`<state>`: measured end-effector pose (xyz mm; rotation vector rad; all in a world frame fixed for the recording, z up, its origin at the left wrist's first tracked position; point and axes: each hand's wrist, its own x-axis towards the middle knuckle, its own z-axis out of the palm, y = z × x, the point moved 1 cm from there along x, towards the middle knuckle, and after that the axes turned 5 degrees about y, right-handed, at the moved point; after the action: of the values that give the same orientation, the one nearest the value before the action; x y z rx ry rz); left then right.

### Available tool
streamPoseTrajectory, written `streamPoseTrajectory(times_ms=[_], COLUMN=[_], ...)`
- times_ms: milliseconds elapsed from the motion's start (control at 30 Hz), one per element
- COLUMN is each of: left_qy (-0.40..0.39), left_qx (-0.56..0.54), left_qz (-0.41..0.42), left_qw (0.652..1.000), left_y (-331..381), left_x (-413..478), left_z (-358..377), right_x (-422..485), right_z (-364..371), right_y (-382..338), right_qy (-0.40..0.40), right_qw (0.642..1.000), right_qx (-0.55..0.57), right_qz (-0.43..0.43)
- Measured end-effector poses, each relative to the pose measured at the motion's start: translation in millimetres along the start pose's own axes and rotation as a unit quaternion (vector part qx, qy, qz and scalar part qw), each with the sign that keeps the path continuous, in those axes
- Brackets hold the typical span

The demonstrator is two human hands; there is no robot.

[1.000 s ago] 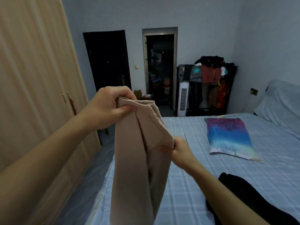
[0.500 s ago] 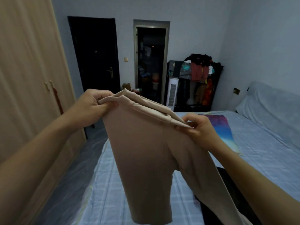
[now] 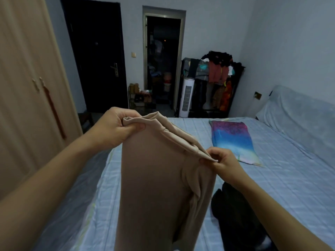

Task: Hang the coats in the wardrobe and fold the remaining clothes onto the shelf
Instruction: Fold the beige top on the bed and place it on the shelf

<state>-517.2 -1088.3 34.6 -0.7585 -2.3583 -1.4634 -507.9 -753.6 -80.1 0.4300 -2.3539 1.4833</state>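
1. The left hand [image 3: 116,129] pinched one end of the beige trousers' [image 3: 159,187] waistband; the right hand [image 3: 220,163] pinched the other end, lower.
2. The trousers hung limp in the air over the bed [image 3: 281,178], looking light, soft and stretchy; the waistband seemed the best hold.
3. A black garment [image 3: 233,214] lay just beside them, a colourful pillow [image 3: 233,140] farther off.
4. The wardrobe [image 3: 27,87] stood shut at left.

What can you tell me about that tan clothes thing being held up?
The tan garment looks like soft, stretchy, plain beige fabric, maybe leggings or trousers. Its top edge is bunched in folds and stretched between the left hand, which sits higher, and the right hand, which pinches it. The rest hangs straight down over the blue checked bed, past the bottom of the picture.
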Motion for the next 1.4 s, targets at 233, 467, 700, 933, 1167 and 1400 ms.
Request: streamPoseTrajectory(times_ms=[233, 467, 700, 933, 1167, 1400], left_qy=[0.028, 0.126, 0.142, 0.070, -0.012, -0.128], left_qx=[0.048, 0.028, 0.004, 0.033, 0.067, 0.030], left_qz=[-0.035, -0.076, -0.020, -0.003, -0.027, -0.161], left_qw=[0.998, 0.989, 0.990, 0.997, 0.997, 0.978], left_y=[-54, -124, -139, -169, -209, -255], left_x=[69, 174, 206, 168, 43, -111], left_z=[26, 73, 92, 96, 124, 170], right_x=[84, 212, 253, 209, 91, -76], right_z=[-4, -6, -28, -21, 23, 78], right_y=[56, 140, 157, 177, 215, 260], right_qy=[0.025, 0.105, 0.145, 0.099, 0.040, -0.048], right_qw=[0.998, 0.991, 0.989, 0.995, 0.995, 0.981], right_qx=[-0.044, -0.036, 0.008, -0.014, -0.070, -0.121], right_qz=[0.030, 0.071, 0.024, 0.026, 0.061, 0.142])
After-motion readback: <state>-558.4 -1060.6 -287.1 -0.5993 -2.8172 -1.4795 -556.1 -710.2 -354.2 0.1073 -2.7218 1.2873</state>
